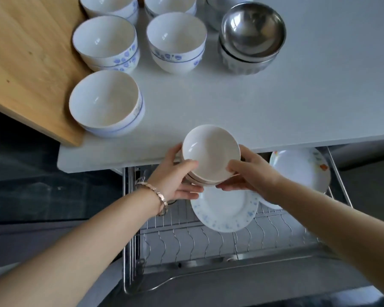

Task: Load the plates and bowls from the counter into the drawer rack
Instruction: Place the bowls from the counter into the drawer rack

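A small stack of shallow cream bowls [211, 151] hangs over the counter's front edge, above the open drawer rack [186, 240]. My left hand [175, 176] grips its left side, thumb on the rim. My right hand [251, 171] grips its right side, fingers under the stack. In the rack a blue-speckled white plate [224, 211] stands below the bowls, and a flower-printed plate [302, 169] leans at the back right. Stacked white bowls with blue flowers [106, 103] [105, 43] [176, 43] stand on the counter.
Stacked steel bowls [252, 38] stand at the counter's back right. A wooden board [27, 63] covers the left. The white counter [297, 103] runs to the right. The rack's front wire slots [208, 242] hold nothing. A dark glass panel [53, 191] lies to the left.
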{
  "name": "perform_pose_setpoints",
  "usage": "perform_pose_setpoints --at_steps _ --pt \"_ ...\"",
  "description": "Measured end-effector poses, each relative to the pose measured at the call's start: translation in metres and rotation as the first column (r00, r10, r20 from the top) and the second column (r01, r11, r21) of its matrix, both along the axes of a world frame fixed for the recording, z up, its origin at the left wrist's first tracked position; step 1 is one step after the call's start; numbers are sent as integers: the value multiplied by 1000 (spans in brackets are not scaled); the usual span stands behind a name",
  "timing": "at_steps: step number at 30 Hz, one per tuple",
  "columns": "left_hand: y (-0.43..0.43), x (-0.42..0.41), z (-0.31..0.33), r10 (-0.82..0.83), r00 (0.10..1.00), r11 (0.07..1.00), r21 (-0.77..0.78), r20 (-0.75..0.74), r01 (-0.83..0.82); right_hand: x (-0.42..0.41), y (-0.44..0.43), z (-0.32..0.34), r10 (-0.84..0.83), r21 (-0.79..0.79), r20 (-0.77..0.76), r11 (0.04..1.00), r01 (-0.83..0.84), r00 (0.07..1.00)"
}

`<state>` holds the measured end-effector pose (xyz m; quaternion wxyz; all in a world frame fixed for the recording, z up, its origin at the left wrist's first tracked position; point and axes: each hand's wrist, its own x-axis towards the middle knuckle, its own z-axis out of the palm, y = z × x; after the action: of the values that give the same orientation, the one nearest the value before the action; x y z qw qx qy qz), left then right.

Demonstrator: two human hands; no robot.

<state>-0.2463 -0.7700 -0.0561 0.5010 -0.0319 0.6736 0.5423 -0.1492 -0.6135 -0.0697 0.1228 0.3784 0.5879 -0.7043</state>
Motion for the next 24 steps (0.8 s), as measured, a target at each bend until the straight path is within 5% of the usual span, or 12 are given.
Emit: perform_pose_setpoints --at_steps 13,18,24 --pt "42 178 -115 -193 931 945 -197 310 262 174 32 -111 59 75 416 992 -99 907" --pt "43 188 -150 -281 949 823 -472 144 315 197 47 -165 191 138 511 944 -299 838" --pt "24 179 -176 -245 963 744 -616 111 260 193 43 -219 207 97 535 948 -303 819"
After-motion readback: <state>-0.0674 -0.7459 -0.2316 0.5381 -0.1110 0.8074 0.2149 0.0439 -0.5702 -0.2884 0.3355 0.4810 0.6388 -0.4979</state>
